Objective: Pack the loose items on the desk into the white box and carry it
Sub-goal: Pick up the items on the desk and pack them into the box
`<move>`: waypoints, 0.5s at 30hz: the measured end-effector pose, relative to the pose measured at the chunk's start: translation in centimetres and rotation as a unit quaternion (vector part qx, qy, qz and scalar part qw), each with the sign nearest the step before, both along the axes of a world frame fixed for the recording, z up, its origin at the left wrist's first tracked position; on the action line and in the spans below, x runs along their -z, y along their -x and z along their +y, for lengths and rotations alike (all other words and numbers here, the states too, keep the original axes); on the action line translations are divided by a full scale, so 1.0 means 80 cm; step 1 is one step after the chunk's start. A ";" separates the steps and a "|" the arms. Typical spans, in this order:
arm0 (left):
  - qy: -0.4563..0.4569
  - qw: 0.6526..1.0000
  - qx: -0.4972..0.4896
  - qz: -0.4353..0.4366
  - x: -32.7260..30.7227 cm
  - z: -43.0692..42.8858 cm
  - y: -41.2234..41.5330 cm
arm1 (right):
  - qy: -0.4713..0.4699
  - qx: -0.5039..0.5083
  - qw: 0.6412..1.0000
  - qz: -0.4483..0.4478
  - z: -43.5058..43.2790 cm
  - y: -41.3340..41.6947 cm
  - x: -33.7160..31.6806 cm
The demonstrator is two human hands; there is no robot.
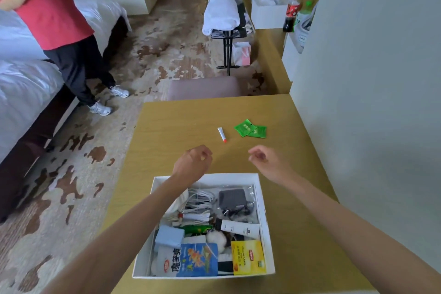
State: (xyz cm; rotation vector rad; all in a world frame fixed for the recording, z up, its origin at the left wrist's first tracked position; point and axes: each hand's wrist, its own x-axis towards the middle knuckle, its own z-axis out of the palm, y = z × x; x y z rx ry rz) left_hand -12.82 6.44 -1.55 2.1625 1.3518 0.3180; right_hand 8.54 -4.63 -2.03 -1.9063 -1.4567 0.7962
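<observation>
The white box (265,212) sits on the wooden desk (167,131) near its front edge, filled with several items: cables, a dark adapter, a tube, snack bags, a yellow tea packet. Beyond it lie a small white tube with a red cap (222,134) and two green packets (250,128). My left hand (193,162) hovers past the box's far rim, fingers loosely curled, holding nothing that I can see. My right hand (265,161) floats beside it, fingers apart and empty, a short way before the tube and packets.
A wall runs along the desk's right side. A padded chair back (205,88) stands at the desk's far edge. A person in a red shirt (52,12) stands by the bed (21,88) at left. A luggage rack with towels (224,16) and bottles (292,12) are farther back.
</observation>
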 end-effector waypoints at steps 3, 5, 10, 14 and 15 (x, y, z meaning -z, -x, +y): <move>0.059 0.998 -0.005 0.019 0.016 0.033 -0.029 | 0.033 0.004 0.999 -0.009 0.028 -0.019 0.019; 0.076 0.996 0.006 0.055 0.032 0.054 -0.048 | 0.068 0.012 0.998 -0.005 0.048 -0.027 0.038; 0.155 0.982 0.034 0.103 0.075 0.117 -0.094 | 0.144 0.083 0.986 0.027 0.102 -0.045 0.085; 0.192 0.974 0.004 0.116 0.114 0.167 -0.124 | 0.174 0.150 0.973 0.036 0.151 -0.062 0.117; 0.188 0.975 -0.008 0.120 0.124 0.177 -0.132 | 0.173 0.162 0.971 0.033 0.163 -0.066 0.124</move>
